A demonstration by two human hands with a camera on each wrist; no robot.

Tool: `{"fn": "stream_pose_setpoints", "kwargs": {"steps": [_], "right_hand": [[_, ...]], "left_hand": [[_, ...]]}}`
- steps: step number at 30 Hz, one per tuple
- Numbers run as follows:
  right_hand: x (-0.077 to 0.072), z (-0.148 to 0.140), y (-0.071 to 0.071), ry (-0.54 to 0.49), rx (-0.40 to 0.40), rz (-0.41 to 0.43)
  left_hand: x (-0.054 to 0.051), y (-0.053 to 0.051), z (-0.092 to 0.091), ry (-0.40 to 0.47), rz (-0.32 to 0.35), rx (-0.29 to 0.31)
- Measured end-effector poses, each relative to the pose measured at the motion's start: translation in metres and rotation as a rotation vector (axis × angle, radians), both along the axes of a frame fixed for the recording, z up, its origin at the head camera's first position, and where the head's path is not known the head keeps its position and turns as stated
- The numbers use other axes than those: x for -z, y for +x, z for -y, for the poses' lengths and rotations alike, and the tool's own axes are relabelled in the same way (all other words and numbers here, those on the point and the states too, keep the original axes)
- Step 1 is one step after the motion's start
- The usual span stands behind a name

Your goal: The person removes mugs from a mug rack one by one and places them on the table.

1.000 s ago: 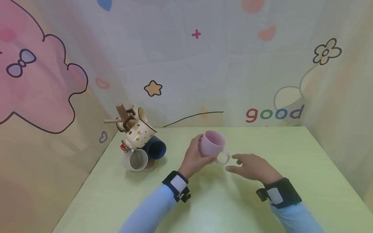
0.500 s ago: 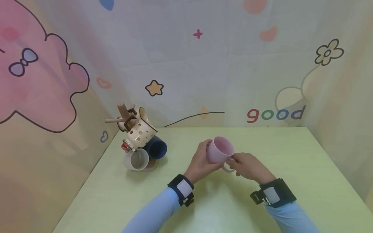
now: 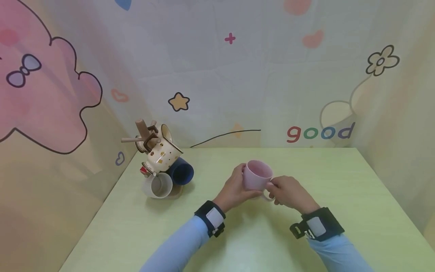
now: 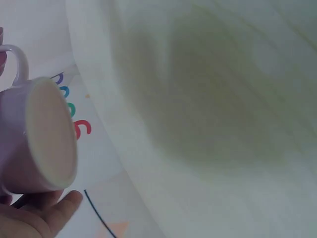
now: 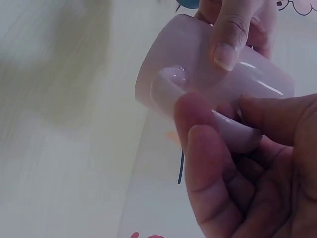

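A pink mug (image 3: 255, 178) is held above the table, its mouth tilted towards the head camera. My left hand (image 3: 235, 190) grips its body from the left, the thumb along the near side. From the right, my right hand (image 3: 289, 192) pinches the mug's handle with its fingers curled round it. The right wrist view shows the right fingers (image 5: 203, 153) at the handle (image 5: 168, 94) and the left thumb (image 5: 229, 44) on the mug wall. In the left wrist view the mug's pale base (image 4: 52, 134) is visible.
At the left back, a wooden mug rack (image 3: 144, 132) leans over, bearing cream patterned mugs (image 3: 164, 155). A blue mug (image 3: 181, 172) and a white mug (image 3: 161, 186) are with it. The pale green table (image 3: 323, 166) meets a printed curtain (image 3: 210, 75) behind.
The left hand has carried the mug slightly right and down. My right hand has moved in from beside the mug and taken hold of its handle.
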State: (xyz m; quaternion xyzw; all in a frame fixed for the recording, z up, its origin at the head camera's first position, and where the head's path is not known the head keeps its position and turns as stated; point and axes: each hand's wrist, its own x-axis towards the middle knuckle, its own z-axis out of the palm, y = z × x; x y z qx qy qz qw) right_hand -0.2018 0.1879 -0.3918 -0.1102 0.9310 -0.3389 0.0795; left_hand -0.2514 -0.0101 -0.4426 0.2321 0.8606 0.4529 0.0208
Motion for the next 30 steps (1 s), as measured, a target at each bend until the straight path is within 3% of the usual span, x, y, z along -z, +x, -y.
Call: {"fn": "stream_pose_setpoints", "kwargs": {"steps": [4,7,13,18,24,30], "right_hand": [[-0.001,-0.003,-0.001,0.032,0.028,-0.046],[-0.002,-0.008,-0.002,0.051,0.054,-0.081],[-0.001,-0.022,-0.005,0.087,0.103,-0.127],[-0.002,-0.039,-0.01,0.13,0.163,-0.155],[-0.001,-0.072,-0.02,0.191,0.26,-0.198],[0.005,-0.113,-0.027,0.23,0.374,-0.236]], "left_hand": [[-0.009,-0.003,0.002,-0.137,-0.08,0.044],[-0.016,-0.003,0.004,-0.285,-0.149,0.041],[-0.023,-0.007,0.009,-0.668,-0.31,-0.054],[-0.025,-0.005,0.016,-0.943,-0.372,-0.129],[-0.028,0.002,0.025,-1.129,-0.291,-0.128],[-0.023,0.002,0.028,-1.151,-0.252,-0.108]]}}
